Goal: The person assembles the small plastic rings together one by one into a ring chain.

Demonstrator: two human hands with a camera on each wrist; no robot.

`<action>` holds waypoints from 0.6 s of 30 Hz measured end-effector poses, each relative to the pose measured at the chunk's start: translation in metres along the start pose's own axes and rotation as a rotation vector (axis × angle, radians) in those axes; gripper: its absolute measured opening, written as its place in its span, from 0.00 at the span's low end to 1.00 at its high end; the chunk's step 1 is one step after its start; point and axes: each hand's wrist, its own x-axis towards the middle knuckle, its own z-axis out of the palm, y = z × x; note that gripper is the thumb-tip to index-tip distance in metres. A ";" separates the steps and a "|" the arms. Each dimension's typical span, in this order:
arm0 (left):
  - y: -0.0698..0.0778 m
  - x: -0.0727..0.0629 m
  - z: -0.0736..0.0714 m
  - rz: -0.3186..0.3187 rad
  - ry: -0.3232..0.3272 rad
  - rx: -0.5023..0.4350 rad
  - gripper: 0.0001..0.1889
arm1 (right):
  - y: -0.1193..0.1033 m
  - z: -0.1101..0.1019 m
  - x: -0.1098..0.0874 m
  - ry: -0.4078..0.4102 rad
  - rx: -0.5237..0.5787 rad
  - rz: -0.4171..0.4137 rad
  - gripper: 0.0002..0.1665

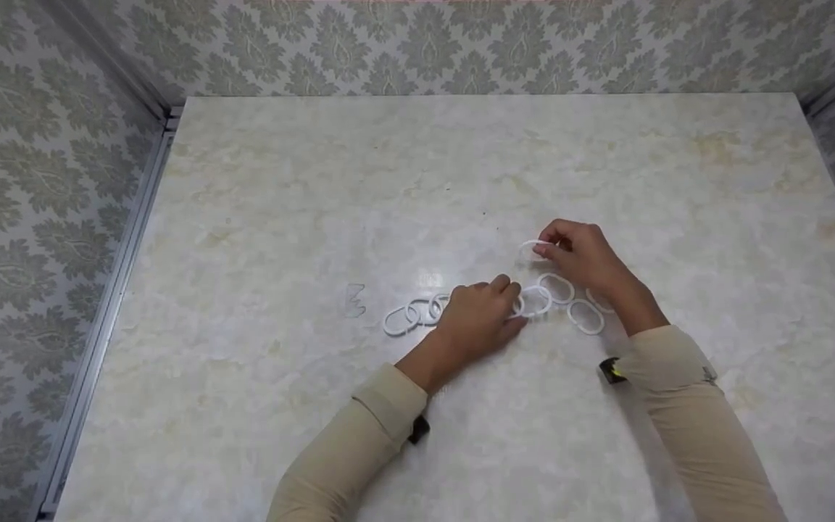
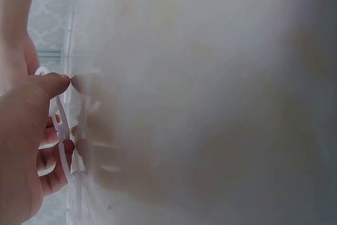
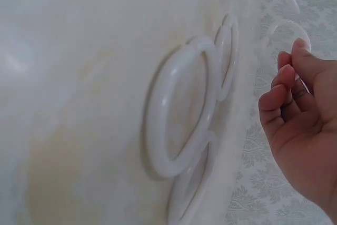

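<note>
A chain of white oval plastic links [image 1: 399, 320] lies across the middle of the table. My left hand [image 1: 479, 312] grips it partway along, its thumb and fingers about the links [image 2: 64, 154] in the left wrist view; one end link [image 1: 536, 301] sticks out to the right. My right hand [image 1: 580, 254] pinches a single white link [image 1: 531, 243] between thumb and fingertips, raised above the table. Below that hand lie loose links, one upper [image 1: 557, 288] and one lower [image 1: 586, 317], with another partly hidden by the wrist. The right wrist view shows these loose links [image 3: 158, 114] close up.
Left of the chain lies a thin, clear piece with a zigzag edge [image 1: 354, 301]. The pale marbled table [image 1: 301, 188] meets patterned walls [image 1: 428, 47] at the back and sides. Small black devices [image 1: 612, 370] sit under both sleeves.
</note>
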 end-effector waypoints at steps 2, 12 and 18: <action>0.000 0.000 0.000 -0.001 -0.001 -0.011 0.22 | -0.002 -0.001 -0.003 0.014 0.044 -0.017 0.09; 0.001 0.000 -0.002 -0.007 -0.014 -0.017 0.23 | -0.005 0.001 -0.022 0.025 0.233 -0.042 0.11; 0.001 0.000 -0.003 -0.010 -0.025 -0.016 0.23 | -0.006 -0.002 -0.034 0.013 0.303 -0.044 0.15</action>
